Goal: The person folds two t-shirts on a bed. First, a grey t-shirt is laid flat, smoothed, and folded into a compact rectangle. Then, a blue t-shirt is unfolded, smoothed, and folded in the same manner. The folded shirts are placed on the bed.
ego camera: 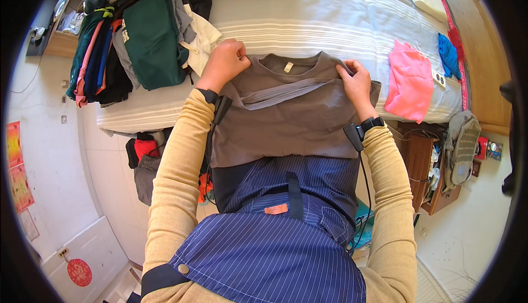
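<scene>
A grey-brown T-shirt lies at the near edge of the bed, its lower part hanging over my lap. Its neckline, with a small pale label, faces away from me, and a loose fold crosses the chest. My left hand is closed on the shirt's left shoulder. At the right shoulder, my right hand pinches the fabric between thumb and fingers. Both wrists carry black straps with small devices and cables.
On the bed, a dark green garment and a pile of folded clothes lie left. A pink garment, a power strip and a blue cloth lie right. A backpack leans beside a wooden drawer unit.
</scene>
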A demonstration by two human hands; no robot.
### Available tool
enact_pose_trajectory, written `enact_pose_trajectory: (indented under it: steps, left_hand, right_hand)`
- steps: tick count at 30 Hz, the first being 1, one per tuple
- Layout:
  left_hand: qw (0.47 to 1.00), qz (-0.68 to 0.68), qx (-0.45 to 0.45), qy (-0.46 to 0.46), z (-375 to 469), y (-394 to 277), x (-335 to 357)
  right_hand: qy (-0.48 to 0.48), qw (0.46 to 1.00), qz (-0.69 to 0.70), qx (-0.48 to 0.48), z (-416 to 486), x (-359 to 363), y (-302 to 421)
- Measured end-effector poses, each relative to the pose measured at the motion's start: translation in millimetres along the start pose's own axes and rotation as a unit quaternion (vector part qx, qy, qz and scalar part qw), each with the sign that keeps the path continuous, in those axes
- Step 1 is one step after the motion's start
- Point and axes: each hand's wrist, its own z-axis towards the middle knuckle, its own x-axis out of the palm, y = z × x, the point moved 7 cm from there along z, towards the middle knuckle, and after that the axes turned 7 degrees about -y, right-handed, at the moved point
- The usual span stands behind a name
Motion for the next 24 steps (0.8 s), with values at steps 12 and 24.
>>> enact_pose_trajectory:
  steps: [12, 24]
  left_hand:
    - [0.995, -0.06, 0.023, -0.08, -30.2, -8.2, -27.1]
    - [0.983, -0.08, -0.165, -0.009, -110.5, 41.1, -52.1]
  right_hand:
    - [-0.097, 0.982, -0.124, -0.103, -3.8, -32.3, 9.6]
    - [-0.17, 0.975, -0.101, 0.104, -48.6, -117.3, -88.6]
